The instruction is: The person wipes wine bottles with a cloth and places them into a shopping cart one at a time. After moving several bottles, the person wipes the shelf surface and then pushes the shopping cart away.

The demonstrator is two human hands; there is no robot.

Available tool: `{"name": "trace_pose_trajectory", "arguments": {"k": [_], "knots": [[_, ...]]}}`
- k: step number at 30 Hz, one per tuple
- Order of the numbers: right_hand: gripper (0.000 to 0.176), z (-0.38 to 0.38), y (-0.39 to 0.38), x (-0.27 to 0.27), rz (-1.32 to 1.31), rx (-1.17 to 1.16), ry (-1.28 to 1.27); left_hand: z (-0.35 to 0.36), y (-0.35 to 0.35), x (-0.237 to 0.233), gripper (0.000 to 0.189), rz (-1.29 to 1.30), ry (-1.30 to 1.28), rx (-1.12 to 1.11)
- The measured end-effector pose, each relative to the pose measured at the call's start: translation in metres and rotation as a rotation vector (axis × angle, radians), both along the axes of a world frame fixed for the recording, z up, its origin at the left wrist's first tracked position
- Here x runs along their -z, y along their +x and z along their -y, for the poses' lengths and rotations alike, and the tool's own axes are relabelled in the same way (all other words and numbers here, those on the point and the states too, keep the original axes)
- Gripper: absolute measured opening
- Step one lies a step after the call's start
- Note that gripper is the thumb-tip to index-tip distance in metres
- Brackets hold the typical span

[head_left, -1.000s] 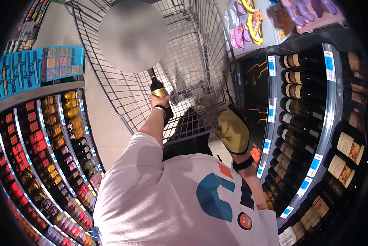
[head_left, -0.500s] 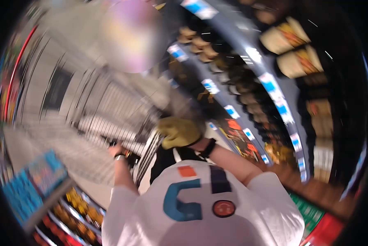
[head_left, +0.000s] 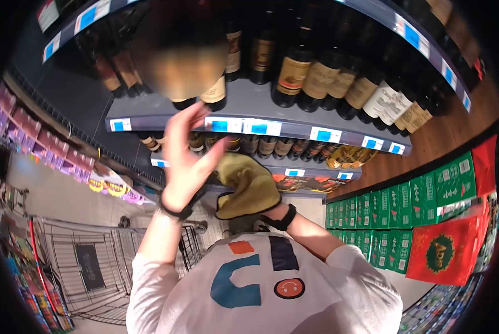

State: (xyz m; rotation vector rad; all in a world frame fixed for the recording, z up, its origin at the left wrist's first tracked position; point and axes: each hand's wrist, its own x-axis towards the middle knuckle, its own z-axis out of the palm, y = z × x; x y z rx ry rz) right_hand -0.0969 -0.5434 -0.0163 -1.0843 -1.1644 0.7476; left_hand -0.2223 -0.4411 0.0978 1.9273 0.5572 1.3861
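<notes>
Has left hand point(head_left: 191, 156) in front of the bottle shelf point(head_left: 248, 99), thumb and fingers apart; yellow-covered right hand point(head_left: 249, 186) below that shelf, cannot tell whether clenched.

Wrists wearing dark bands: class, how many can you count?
2: the left wrist, below the bare fingers, and the right wrist, beside the mustard fabric. None looks hidden.

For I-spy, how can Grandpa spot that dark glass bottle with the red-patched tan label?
Find the long grey shelf behind the bare left hand. Right of that hand, the dark glass bottle stands leftmost in a crowded row; its tan label's red patch sets it apart.
</notes>
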Motion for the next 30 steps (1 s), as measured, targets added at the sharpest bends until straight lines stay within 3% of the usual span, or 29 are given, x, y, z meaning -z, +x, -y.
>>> {"name": "trace_pose_trajectory", "arguments": {"k": [1,3,7,12,18,24,30], "knots": [[0.053,0.012,0.013,-0.028,0.173,0.107,0.152,-0.012,0.039,0.008,0.071,-0.015,-0.009,0.072],[0.049,0.043,0.045,-0.045,0.641,0.164,-0.161,-0.037,0.109,0.022,0.081,-0.034,-0.115,0.174],[0.046,0.084,0.069,-0.048,0.727,0.513,-0.101,-0.078,0.198,0.036,0.106,-0.213,-0.136,0.040],[0.046,0.122,0.087,-0.041,0.663,0.682,-0.207,-0.112,0.243,0.059,0.077,-0.269,-0.208,0.181],[0.049,0.132,0.094,-0.025,0.666,0.661,-0.382,-0.099,0.240,0.059,0.068,-0.076,-0.320,0.240],[0.042,0.121,0.089,-0.033,0.603,0.556,-0.347,-0.088,0.221,0.061,0.056,0.170,-0.315,0.364],[0.034,0.103,0.087,-0.062,0.626,0.715,-0.232,-0.053,0.175,0.042,0.072,0.138,-0.184,0.369]]}}
